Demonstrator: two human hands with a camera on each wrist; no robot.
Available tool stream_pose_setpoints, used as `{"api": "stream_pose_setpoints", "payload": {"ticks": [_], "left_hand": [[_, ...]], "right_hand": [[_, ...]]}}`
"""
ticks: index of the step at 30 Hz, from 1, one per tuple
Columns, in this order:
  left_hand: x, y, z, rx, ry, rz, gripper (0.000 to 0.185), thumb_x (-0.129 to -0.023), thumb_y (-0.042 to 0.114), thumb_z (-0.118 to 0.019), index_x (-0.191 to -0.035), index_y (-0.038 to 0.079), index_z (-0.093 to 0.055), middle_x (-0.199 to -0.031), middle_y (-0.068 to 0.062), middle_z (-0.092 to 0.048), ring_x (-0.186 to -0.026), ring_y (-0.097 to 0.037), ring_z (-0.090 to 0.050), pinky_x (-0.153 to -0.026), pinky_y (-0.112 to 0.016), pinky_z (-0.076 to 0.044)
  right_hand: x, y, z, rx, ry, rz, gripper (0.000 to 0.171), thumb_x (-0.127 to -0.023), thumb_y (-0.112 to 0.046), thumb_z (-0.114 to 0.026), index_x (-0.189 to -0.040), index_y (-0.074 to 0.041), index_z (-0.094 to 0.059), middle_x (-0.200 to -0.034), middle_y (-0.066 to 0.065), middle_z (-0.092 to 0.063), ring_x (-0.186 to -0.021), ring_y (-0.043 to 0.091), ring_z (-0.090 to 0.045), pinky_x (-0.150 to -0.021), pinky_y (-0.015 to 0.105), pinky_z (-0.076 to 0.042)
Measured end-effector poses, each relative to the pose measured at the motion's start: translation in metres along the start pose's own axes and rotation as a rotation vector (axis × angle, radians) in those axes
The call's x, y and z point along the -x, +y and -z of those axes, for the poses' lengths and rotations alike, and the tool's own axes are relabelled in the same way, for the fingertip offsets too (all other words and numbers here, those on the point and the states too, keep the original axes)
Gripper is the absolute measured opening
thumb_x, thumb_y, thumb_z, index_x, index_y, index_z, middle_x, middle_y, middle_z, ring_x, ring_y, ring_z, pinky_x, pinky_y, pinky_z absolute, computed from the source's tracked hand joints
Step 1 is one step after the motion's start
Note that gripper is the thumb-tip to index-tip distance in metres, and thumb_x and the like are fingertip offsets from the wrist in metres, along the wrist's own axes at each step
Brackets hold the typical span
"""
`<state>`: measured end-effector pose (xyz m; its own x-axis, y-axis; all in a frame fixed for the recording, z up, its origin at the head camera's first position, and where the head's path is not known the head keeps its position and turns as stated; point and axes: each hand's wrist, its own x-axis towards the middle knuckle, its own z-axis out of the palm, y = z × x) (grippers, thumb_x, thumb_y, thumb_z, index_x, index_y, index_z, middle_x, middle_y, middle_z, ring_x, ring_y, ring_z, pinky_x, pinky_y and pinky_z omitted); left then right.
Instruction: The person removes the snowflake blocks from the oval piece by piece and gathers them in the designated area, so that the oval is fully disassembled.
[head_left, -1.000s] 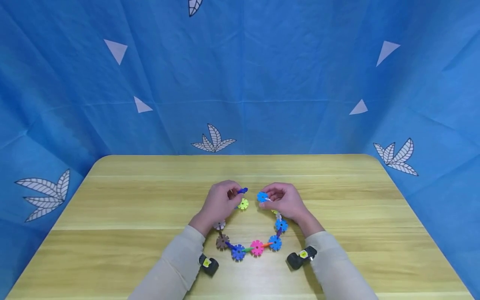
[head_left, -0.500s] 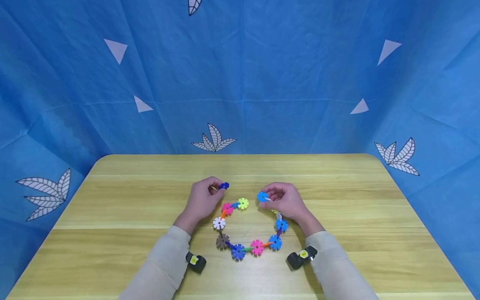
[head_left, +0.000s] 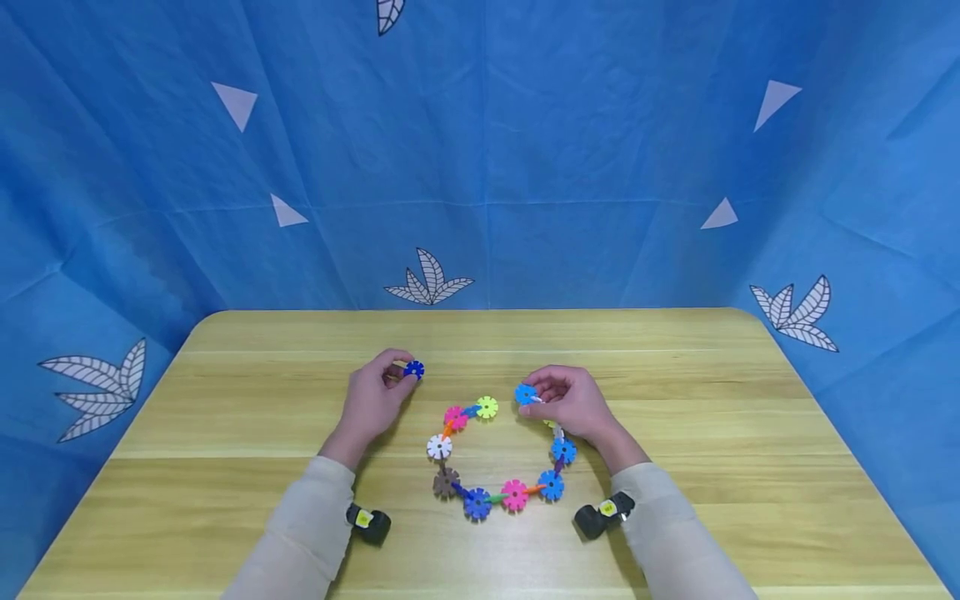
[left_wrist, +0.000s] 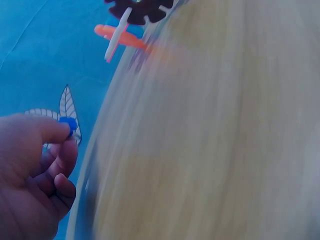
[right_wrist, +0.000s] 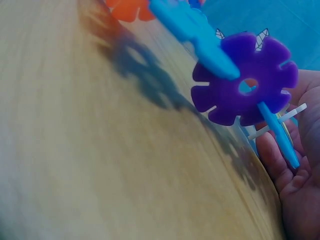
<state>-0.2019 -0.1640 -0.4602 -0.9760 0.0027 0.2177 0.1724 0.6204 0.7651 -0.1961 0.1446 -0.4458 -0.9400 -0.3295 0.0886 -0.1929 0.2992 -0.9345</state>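
In the head view, my left hand (head_left: 372, 398) pinches a dark blue notched plastic disc (head_left: 414, 370) between thumb and fingers, to the left of a curved chain of interlocked discs (head_left: 477, 503) on the table. That blue disc (left_wrist: 69, 125) shows small in the left wrist view. My right hand (head_left: 570, 403) holds the chain's right end near a light blue disc (head_left: 526, 394). The chain's other end is a yellow-green disc (head_left: 487, 407), with a gap between the two ends. A purple disc (right_wrist: 245, 80) of the chain hangs close to the camera in the right wrist view.
The wooden table (head_left: 675, 358) has rounded far corners. Behind it hangs a blue cloth (head_left: 570, 167) printed with leaves and triangles. A black wrist camera (head_left: 371, 526) sits at the left cuff and another black camera (head_left: 592, 522) at the right cuff.
My left hand has moved left and slightly away with the dark blue disc, uncovering the chain's left side. The right hand and the chain have stayed in place.
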Motion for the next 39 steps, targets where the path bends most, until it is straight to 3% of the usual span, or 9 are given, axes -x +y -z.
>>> {"api": "stream_pose_setpoints", "payload": {"ticks": [9, 20, 39], "left_hand": [[0.003, -0.009, 0.011, -0.085, -0.02, 0.037, 0.021, -0.086, 0.014, -0.07, -0.106, 0.012, -0.065, -0.083, -0.003, -0.063, -0.075, -0.018, -0.057, -0.067, -0.035, -0.048], [0.008, -0.019, 0.021, -0.267, -0.02, -0.012, 0.028, -0.088, 0.018, -0.068, -0.114, 0.01, -0.065, -0.078, 0.0, -0.059, -0.068, -0.017, -0.053, -0.063, -0.036, -0.045], [0.015, -0.026, 0.025, -0.343, 0.014, 0.031, 0.034, -0.089, 0.026, -0.065, -0.118, 0.007, -0.064, -0.073, -0.002, -0.05, -0.062, -0.019, -0.044, -0.056, -0.034, -0.036]], "right_hand": [[0.001, 0.0, 0.0, -0.007, 0.006, 0.004, 0.031, -0.072, -0.005, -0.081, -0.1, 0.0, -0.069, -0.087, 0.016, -0.063, -0.076, 0.032, -0.057, -0.067, 0.032, -0.05], [0.001, -0.001, 0.0, -0.01, 0.004, 0.012, 0.032, -0.072, -0.006, -0.081, -0.1, 0.001, -0.068, -0.087, 0.017, -0.063, -0.075, 0.033, -0.057, -0.065, 0.031, -0.049], [0.002, 0.002, -0.001, -0.005, 0.009, 0.013, 0.033, -0.071, -0.003, -0.081, -0.101, 0.001, -0.068, -0.086, 0.016, -0.063, -0.076, 0.03, -0.057, -0.067, 0.031, -0.049]]}}
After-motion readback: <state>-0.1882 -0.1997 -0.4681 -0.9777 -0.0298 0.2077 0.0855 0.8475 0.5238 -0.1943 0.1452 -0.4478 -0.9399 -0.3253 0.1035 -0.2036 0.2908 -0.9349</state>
